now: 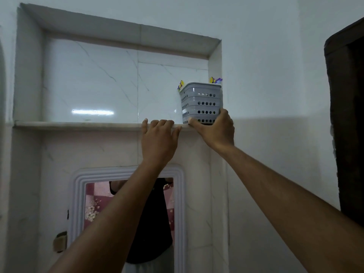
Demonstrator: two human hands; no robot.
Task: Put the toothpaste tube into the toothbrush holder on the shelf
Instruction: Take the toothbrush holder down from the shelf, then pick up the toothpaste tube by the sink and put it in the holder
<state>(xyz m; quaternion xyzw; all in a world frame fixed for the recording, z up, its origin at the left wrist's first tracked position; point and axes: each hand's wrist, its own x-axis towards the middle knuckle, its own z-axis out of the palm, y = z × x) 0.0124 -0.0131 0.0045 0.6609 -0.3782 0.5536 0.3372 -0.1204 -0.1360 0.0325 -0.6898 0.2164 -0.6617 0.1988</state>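
**Both hands at the shelf**

Your right hand (213, 128) grips the base of the grey holder (201, 103) at the right end of the shelf (78, 124); your left hand (158, 138) hooks its fingers over the edge, holding nothing; yellow-purple tips poke above the rim; whether one is the toothpaste cannot be told.

Both forearms are bare from elbow to wrist, with no sleeve, watch, bracelet or ring showing on either. The left hand (158, 142) and the right hand (213, 130) are also uncovered, without gloves. In the mirror (130, 219) below, the person's reflected torso wears a dark, short-sleeved top over lighter grey trousers at the waist.
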